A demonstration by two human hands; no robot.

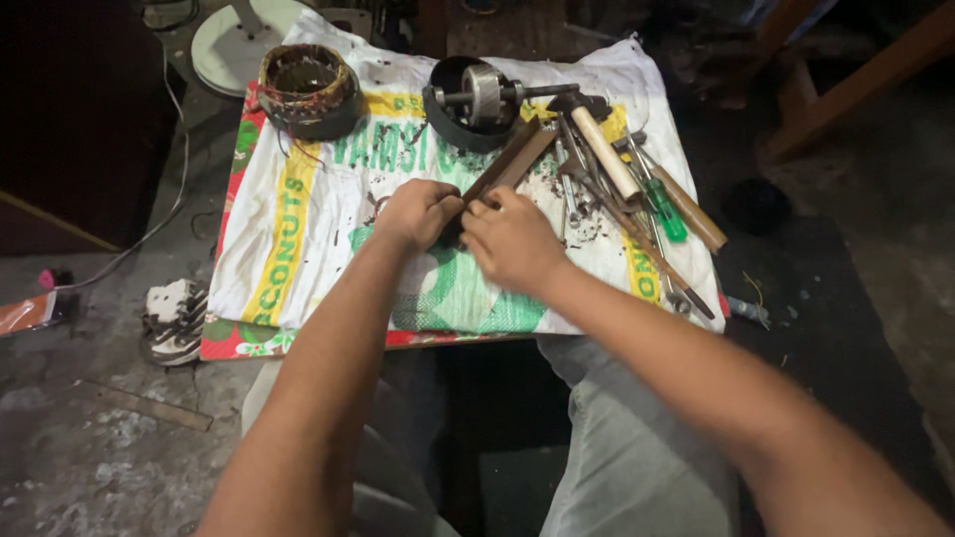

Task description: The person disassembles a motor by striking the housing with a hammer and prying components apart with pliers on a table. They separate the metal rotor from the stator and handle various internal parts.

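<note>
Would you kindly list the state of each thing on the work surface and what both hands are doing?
Left hand: fingers closed on a small dark part.
Right hand: fingers closed on the same part.
Small dark part: held between both hands, mostly hidden.
Flat bar: lying aslant behind the hands.
Wound coil ring: standing on the sack, wires loose.
Rotor: lying in its dark housing.
Hammer: lying among the tools.
Green-handled screwdriver: lying flat.

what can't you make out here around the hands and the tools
Head view, the only one:
- Near end of the flat bar: covered by the left hand and right hand.
- What the fingers pinch: hidden between both hands.
- Small tools in the pile: overlapping, dim, too small to name.
- Top of the round base: cut by the top edge.
</note>
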